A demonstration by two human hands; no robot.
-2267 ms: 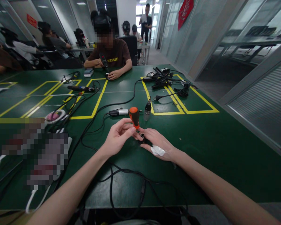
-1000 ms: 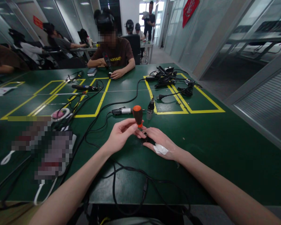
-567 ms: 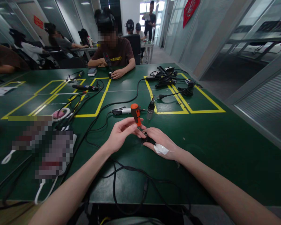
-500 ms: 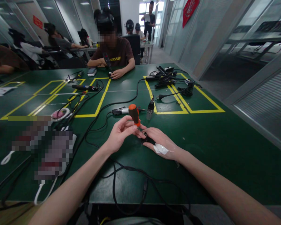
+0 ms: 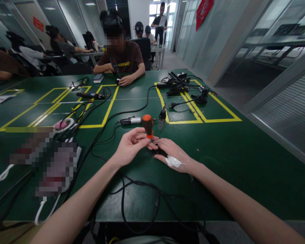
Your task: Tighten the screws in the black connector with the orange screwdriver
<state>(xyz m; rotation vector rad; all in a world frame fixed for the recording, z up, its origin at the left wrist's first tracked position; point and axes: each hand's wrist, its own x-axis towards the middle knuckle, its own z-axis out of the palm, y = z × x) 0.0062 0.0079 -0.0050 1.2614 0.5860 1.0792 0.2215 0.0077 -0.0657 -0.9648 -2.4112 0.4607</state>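
Note:
A screwdriver [image 5: 148, 127] with an orange-and-dark handle stands nearly upright, its shaft end hidden among fingers. My left hand [image 5: 129, 146] is closed around it, thumb and fingers pinching low on the handle. Against the table, my right hand [image 5: 175, 152] grips a small black part [image 5: 156, 150] with a round opening on top, mostly covered by fingers. White tape is stuck near my right wrist. Just beyond the hands lie a silver-and-black pen-shaped tool [image 5: 131, 121] and an upright black piece with a metal tip and clear lower end [image 5: 162, 117].
Black cables [image 5: 139, 183] loop across the green table [image 5: 234, 162]. More corded tools [image 5: 178, 83] are heaped at the far right. Two blurred-out objects with white straps lie at left. Across the table, a person [image 5: 127, 57] works with a dark tool.
The screwdriver's handle has tipped a little to the right and stands straighter. My right hand keeps its hold on the black part. The whole view has shifted slightly.

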